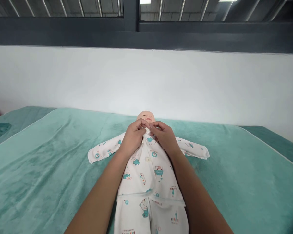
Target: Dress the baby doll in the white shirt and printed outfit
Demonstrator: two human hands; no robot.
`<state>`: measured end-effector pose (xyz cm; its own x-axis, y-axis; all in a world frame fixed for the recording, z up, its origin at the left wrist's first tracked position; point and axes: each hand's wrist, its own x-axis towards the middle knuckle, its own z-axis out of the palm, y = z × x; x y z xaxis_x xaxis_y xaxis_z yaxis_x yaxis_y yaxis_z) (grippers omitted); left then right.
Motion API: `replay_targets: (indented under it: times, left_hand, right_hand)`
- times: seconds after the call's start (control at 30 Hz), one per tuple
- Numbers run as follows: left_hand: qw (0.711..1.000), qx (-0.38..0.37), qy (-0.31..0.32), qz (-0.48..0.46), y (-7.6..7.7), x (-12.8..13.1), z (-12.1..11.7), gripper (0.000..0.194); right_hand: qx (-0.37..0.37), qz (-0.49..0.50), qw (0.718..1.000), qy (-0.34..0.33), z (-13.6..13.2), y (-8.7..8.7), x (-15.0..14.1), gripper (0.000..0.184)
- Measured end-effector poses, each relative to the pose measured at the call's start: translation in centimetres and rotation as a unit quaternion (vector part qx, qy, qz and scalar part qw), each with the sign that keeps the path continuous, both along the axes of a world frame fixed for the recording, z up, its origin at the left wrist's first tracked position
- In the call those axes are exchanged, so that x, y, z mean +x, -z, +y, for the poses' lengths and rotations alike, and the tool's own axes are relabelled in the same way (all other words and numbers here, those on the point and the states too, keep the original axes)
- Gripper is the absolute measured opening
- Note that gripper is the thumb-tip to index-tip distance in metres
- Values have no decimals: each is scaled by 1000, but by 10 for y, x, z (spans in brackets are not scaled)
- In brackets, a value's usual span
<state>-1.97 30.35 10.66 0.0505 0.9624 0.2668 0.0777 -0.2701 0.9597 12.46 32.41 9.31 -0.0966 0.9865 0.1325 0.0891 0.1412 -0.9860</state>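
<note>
A baby doll point(145, 115) lies on its back, dressed in a white printed top point(146, 172) and matching trousers point(134, 216). Both long sleeves are spread out to the sides. At the doll's neck, my left hand point(136, 133) pinches the collar of the top with thumb and fingertips. Close beside it, my right hand point(164, 135) is closed on the other side of the same collar. The fingertips of the two hands nearly meet below the doll's chin. Whatever fastening lies between them is mostly hidden by the fingers.
A green plush cover point(51, 169) lies under the doll, with some wrinkles at the left. Behind it rises a white wall point(88, 78), topped by a dark window frame point(63, 32) with metal bars beyond. Darker green fabric point(270, 139) shows at the right edge.
</note>
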Motion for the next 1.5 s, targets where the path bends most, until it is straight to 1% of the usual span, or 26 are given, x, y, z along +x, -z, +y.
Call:
replay_targets:
  times: [0.1, 0.2, 0.27, 0.43, 0.57, 0.63, 0.7, 0.8, 0.9, 1.03, 1.27, 1.4, 1.5]
  left_hand:
    - [998, -36, -31, -35, -2, 3, 0, 21]
    - [996, -62, -57, -34, -5, 4, -1, 22]
    - [995, -79, -60, -32, -7, 4, -1, 20]
    - [990, -127, -17, -65, -11, -1, -4, 19]
    - [983, -147, 29, -109, -16, -5, -6, 19]
    - [979, -155, 38, -125, -17, -5, -7, 19]
    - [979, -152, 18, -134, -17, -3, -8, 19]
    - [983, -126, -18, -135, -14, 2, -7, 16]
    - [985, -106, -20, -134, -10, 3, -5, 19]
    - [983, -105, -10, -152, -7, 0, -2, 27]
    - [977, -97, 0, -188, -5, -2, 0, 44]
    - [980, -99, -16, -169, -7, -2, 0, 43]
    - [984, -115, -18, -133, -9, -2, -2, 36]
  right_hand:
    - [14, -6, 1000, -26, 0, 1, 3, 16]
    - [17, -13, 999, -39, 1, 2, 5, 15]
    - [15, -16, 999, -38, 2, 3, 5, 16]
    - [13, -11, 999, -34, 2, 3, 2, 16]
    - [-1, -9, 1000, -11, -1, 0, -2, 14]
    - [1, 8, 1000, -15, -1, 0, -1, 14]
    - [6, 31, 999, -24, 0, 2, 0, 14]
    - [-2, 59, 998, -29, 1, 4, 3, 16]
    - [-10, 80, 996, -34, 2, 6, 5, 18]
    - [-11, 103, 994, -47, 3, 8, 5, 18]
    - [-2, 77, 995, -63, -1, 3, 7, 15]
    - [12, 50, 996, -73, -3, 1, 9, 19]
    - [16, 39, 997, -70, -2, 2, 9, 23]
